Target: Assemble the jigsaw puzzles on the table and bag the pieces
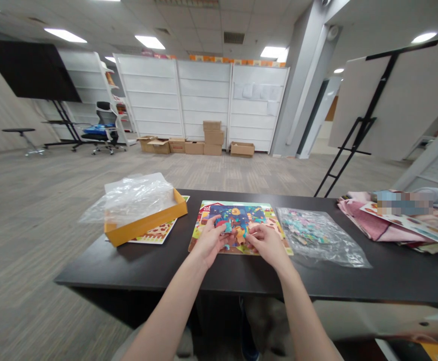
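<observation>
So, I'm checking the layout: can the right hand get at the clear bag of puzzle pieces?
Probably yes: the clear bag lies on the black table, just right of the right hand, and nothing visible stands between them.

I record a puzzle board (237, 213) dark blue across its centre, with red, green and yellow patches toward its edges. I find the tabletop (159, 268) plain black, the box (147, 220) orange-yellow, and a white-edged sheet (159, 233) marked with brownish spots. I note puzzle pieces (309, 227) in mixed pink and teal, pink cloth (369, 225), and streaked grey-brown flooring (46, 225).
</observation>
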`<state>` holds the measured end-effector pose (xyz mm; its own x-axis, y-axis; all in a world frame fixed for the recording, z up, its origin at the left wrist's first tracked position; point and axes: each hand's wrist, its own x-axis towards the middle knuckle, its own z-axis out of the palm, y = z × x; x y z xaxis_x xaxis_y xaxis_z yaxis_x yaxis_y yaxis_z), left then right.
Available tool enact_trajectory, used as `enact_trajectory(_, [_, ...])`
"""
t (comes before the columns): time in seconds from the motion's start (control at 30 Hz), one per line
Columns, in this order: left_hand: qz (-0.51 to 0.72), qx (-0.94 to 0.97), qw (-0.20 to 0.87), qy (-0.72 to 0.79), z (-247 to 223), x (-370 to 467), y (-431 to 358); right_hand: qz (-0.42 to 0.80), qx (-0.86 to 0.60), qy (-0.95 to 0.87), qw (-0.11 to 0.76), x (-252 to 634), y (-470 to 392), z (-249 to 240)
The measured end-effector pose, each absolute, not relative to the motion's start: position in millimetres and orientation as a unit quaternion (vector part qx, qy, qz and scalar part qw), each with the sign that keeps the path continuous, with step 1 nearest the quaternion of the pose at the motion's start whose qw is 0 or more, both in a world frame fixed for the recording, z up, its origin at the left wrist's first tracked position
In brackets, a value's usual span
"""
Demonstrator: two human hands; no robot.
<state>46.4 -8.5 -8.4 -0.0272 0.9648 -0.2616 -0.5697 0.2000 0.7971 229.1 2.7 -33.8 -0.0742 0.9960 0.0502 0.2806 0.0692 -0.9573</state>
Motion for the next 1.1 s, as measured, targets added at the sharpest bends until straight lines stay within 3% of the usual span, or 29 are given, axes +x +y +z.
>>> enact_trajectory(0.37, [0.581,0.234,0.644,0.439,-8.0,46.3,-9.1,0.566,-0.489,-0.488,0.450,238.1,10.4,-26.4])
enact_trajectory(0.77, [0.581,0.246,0.626,0.458,-5.7,49.9,-9.6,0.363,-0.474,-0.681,0.424,251.2,9.8,-29.5])
enact_trajectory(0.93, [0.582,0.245,0.625,0.459,-4.1,50.5,-10.1,0.367,-0.479,-0.667,0.436,252.3,13.3,-32.5])
enact_trajectory(1.1, [0.574,0.262,0.620,0.466,-2.6,51.9,-12.3,0.460,-0.497,-0.565,0.472,250.6,9.6,-26.8])
